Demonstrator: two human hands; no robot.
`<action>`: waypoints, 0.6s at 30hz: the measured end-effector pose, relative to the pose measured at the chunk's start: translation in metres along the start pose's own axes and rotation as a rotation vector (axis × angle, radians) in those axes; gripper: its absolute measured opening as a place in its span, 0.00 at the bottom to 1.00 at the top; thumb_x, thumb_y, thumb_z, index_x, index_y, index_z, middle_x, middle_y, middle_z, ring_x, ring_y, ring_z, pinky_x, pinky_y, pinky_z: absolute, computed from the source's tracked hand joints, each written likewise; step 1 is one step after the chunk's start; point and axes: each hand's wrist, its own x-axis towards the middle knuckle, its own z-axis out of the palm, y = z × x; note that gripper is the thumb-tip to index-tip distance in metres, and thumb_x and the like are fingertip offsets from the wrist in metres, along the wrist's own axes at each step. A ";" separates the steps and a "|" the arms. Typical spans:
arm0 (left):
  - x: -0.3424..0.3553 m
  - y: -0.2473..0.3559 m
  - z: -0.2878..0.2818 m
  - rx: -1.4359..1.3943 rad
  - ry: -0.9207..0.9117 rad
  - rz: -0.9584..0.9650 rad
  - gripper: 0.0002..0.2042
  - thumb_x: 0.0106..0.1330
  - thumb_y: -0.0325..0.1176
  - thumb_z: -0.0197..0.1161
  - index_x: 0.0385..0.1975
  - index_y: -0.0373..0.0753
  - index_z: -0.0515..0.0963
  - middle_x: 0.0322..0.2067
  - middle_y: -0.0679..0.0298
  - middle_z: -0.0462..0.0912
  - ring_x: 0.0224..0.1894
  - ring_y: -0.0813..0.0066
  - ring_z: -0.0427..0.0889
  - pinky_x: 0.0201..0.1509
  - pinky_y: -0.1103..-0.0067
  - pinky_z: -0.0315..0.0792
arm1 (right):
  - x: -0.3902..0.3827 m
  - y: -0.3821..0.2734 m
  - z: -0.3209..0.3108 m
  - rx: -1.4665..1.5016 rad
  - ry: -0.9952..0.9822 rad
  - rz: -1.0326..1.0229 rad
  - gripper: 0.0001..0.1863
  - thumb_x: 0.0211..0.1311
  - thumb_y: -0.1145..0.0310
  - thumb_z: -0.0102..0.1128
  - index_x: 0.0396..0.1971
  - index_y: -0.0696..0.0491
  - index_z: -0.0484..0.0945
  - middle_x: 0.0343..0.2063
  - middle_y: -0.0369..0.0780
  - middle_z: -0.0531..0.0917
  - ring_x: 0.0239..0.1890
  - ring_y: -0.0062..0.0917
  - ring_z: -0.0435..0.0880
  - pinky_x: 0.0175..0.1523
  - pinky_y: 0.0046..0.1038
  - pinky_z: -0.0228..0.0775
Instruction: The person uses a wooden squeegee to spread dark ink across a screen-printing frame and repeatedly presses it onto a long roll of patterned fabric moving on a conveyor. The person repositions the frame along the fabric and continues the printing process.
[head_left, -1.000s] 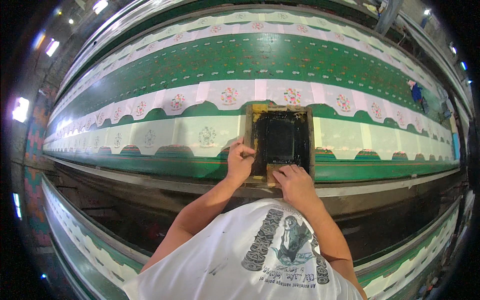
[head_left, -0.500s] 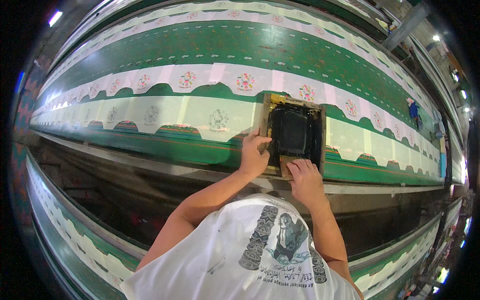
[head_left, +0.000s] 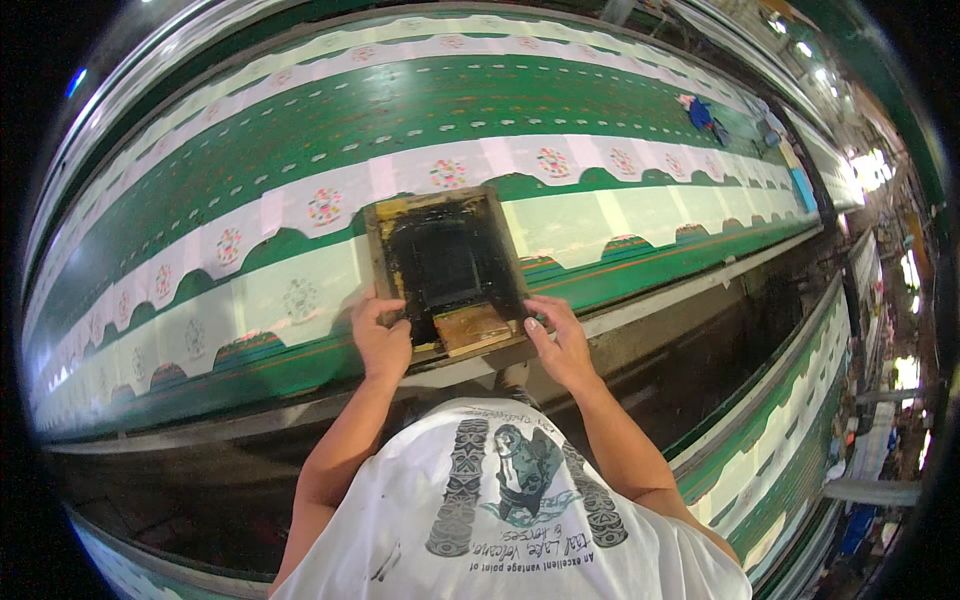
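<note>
A wooden screen-printing frame (head_left: 382,242) with a dark, ink-smeared mesh sits over a row of pale fabric pieces (head_left: 565,222) on the long green table. A wooden squeegee (head_left: 470,327) lies inside its lower end. My left hand (head_left: 385,322) has its fingers curled on the frame's lower left side. At the lower right edge, my right hand (head_left: 550,330) grips the frame with thumb and fingers. Left of the frame are faint grey printed motifs (head_left: 300,297); behind it, white pieces carry colourful round motifs (head_left: 447,172).
A parallel table with more fabric (head_left: 785,410) runs at lower right, beyond a dark gap (head_left: 640,400). A blue cloth (head_left: 705,118) and a light blue object (head_left: 802,188) lie toward the table's right end. A metal rail (head_left: 650,310) runs along the near edge.
My right hand has left the squeegee for the frame's right side. The view has turned, so the frame and both hands now appear farther left.
</note>
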 end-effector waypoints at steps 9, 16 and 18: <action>-0.016 0.035 0.123 -0.060 0.065 0.197 0.15 0.51 0.12 0.69 0.35 0.41 0.87 0.74 0.41 0.78 0.75 0.43 0.75 0.81 0.60 0.63 | 0.007 0.073 -0.081 0.060 0.040 -0.023 0.18 0.72 0.69 0.72 0.59 0.55 0.88 0.64 0.50 0.87 0.68 0.46 0.82 0.76 0.42 0.70; -0.037 0.073 0.234 -0.102 0.038 0.158 0.15 0.52 0.13 0.69 0.35 0.41 0.88 0.74 0.41 0.77 0.75 0.44 0.75 0.82 0.61 0.64 | 0.023 0.136 -0.180 0.056 0.041 -0.036 0.20 0.71 0.72 0.73 0.61 0.57 0.87 0.65 0.51 0.85 0.70 0.45 0.82 0.77 0.43 0.70; -0.044 0.077 0.252 -0.120 0.047 0.098 0.15 0.52 0.12 0.69 0.35 0.42 0.88 0.74 0.42 0.77 0.76 0.44 0.74 0.82 0.59 0.63 | 0.026 0.147 -0.199 0.027 0.035 -0.062 0.19 0.72 0.72 0.71 0.61 0.57 0.87 0.67 0.51 0.84 0.69 0.47 0.82 0.77 0.44 0.70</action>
